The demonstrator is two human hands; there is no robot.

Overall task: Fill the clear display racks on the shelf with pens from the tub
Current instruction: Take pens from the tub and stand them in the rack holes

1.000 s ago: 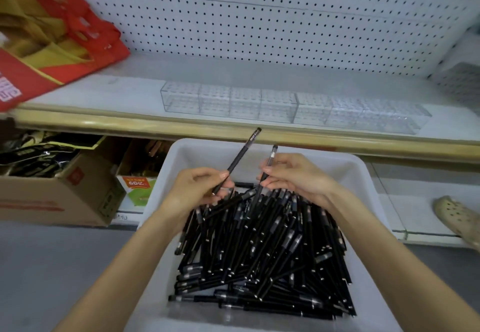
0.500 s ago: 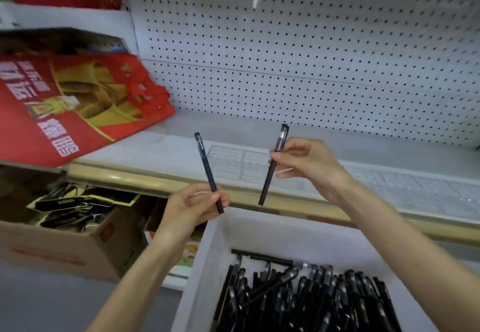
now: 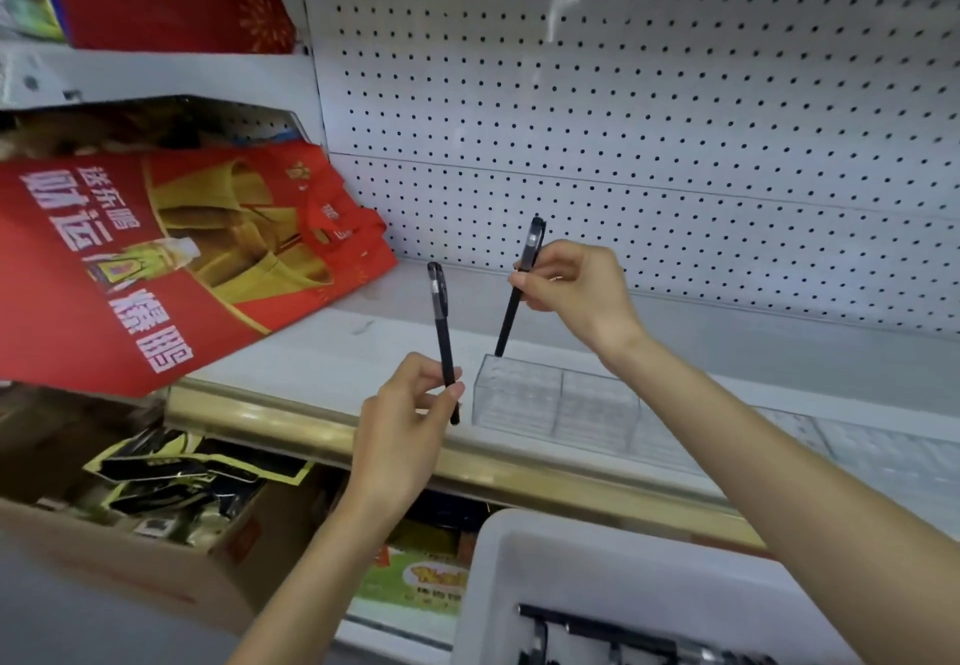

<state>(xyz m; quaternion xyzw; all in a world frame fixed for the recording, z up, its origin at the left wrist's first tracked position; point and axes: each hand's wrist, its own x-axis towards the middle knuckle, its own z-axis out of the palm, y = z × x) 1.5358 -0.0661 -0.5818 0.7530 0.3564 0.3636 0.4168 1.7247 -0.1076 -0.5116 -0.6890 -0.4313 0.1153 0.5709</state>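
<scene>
My left hand (image 3: 402,422) pinches a black pen (image 3: 441,324) upright, just left of the clear display racks (image 3: 558,404) on the white shelf (image 3: 322,352). My right hand (image 3: 569,292) pinches a second black pen (image 3: 519,287), tilted, with its lower tip at the back left corner of the leftmost rack. The racks run rightward along the shelf front and hold no pens that I can see. The white tub (image 3: 597,560) sits at the bottom right, with a few black pens (image 3: 613,636) showing at the frame edge.
A red and gold bag (image 3: 171,259) lies on the shelf to the left. Behind the racks rises white pegboard (image 3: 623,118). A gold shelf rail (image 3: 322,435) runs along the front. Below it stands a cardboard box (image 3: 135,539) with dark packets.
Both hands rose from the tub, each with one pen, up to the shelf. The right pen's tip has come down to the leftmost rack. The camera tilted upward.
</scene>
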